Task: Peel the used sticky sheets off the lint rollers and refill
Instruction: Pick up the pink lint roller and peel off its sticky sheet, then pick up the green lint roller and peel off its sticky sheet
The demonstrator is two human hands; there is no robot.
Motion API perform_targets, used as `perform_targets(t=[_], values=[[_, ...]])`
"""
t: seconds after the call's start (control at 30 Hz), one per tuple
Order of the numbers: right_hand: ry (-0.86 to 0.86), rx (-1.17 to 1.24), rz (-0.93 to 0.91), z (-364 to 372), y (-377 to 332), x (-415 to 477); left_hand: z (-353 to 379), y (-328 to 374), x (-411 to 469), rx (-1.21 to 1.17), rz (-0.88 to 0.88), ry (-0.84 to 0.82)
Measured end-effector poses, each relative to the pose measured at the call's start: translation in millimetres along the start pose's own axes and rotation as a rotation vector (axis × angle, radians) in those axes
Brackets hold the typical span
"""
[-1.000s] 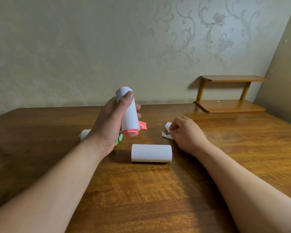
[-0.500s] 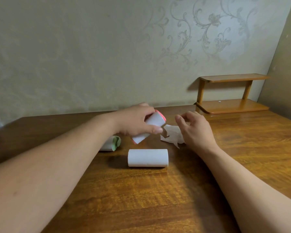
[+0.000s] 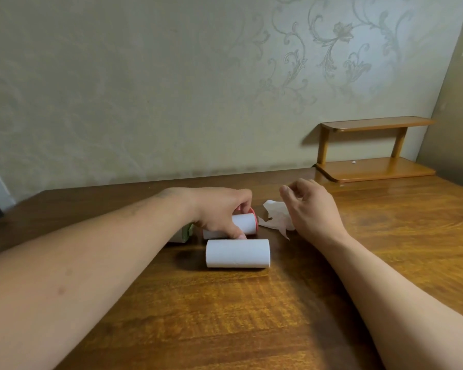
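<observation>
— Lint roller (image 3: 245, 222) with the pink end cap: lying where?
— On its side on the table (image 3: 225, 316), cap pointing right, just behind the loose white refill roll (image 3: 238, 253) and roughly parallel to it.
— Held?
— Yes, gripped from above by the left hand (image 3: 219, 209): curled over the far side with the fingers, pressed against the near side with the thumb, down close to the refill roll. Reaches in from the left on a long, nearly straight forearm, low over the wood.
— And the right hand (image 3: 310, 209)?
— Hovers back upward just right of the roller, fingers loosely bent, thumb and forefinger apart, nothing pinched between them. Hangs over a crumpled peeled sheet (image 3: 277, 217) lying on the table; cannot tell whether touching it.
— Anything else close by?
— Second roller (image 3: 183, 233) with a green end, mostly hidden behind the left wrist. Small wooden shelf (image 3: 372, 169) at the far right corner, set against the patterned wall (image 3: 145, 89).
</observation>
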State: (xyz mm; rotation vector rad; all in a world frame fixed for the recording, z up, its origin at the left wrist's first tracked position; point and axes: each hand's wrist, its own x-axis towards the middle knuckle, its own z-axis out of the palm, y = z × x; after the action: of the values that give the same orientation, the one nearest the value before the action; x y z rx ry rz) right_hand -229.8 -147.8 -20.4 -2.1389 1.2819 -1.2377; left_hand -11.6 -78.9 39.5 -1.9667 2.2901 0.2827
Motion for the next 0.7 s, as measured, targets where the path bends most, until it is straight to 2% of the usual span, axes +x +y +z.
perform_targets(t=[0.13,0.27,0.33,0.47,0.57,0.7], values=[[-0.009,0.002,0.006,1.3,0.5,0.6,-0.4,-5.1,-13.5,-0.128,0.024,0.076],[-0.029,0.010,-0.014,0.0,-2.0,-0.4,-5.7,-19.9,-44.0,-0.393,-0.012,0.420],[-0.081,0.006,-0.060,-1.1,-5.7,-2.8,-0.5,-36.9,-63.9,-0.457,-0.100,0.509],[-0.192,-0.077,-0.182,4.0,-16.5,-9.0,25.2,-60.9,-100.0,-0.374,-0.299,0.346],[-0.195,-0.095,-0.199,9.8,-23.5,-11.5,40.1,-61.6,-109.8,-0.321,-0.354,0.241],[-0.176,-0.094,-0.167,9.4,-23.5,-14.5,50.7,-61.9,-109.4,-0.225,-0.373,0.256]])
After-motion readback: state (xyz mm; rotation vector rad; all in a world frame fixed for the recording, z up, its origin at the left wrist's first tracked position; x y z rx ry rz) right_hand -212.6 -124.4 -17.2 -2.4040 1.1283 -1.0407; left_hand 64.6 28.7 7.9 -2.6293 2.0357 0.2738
